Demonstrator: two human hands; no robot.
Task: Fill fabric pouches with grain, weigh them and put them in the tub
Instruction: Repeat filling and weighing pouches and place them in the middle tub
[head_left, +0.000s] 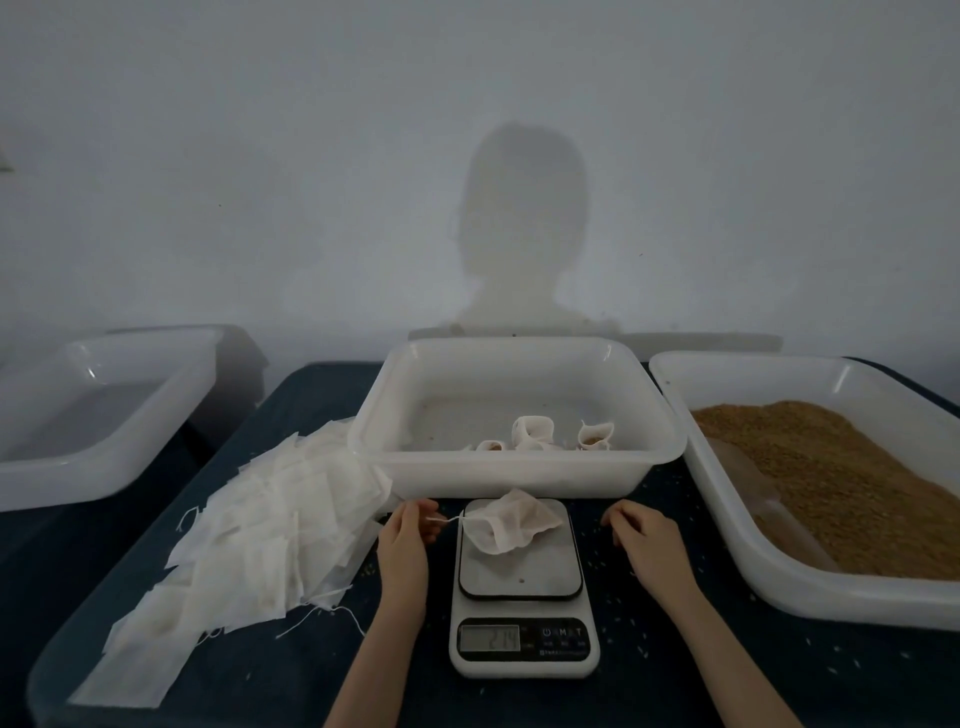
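Observation:
A filled white fabric pouch (511, 522) lies on the platform of a small digital scale (522, 587), whose display is lit. My left hand (408, 535) is just left of the scale and pinches the pouch's drawstring. My right hand (641, 538) rests on the dark table right of the scale, fingers loosely curled, holding nothing. Behind the scale stands a white tub (519, 470) with a few filled pouches (540, 434) inside. A big white tub (727, 525) at the right holds brown grain (841, 478).
A heap of empty white pouches (265, 525) with loose strings spreads over the table's left side. Another white tub (93, 410) stands at the far left. Stray grains dot the dark table top around the scale. A wall rises close behind.

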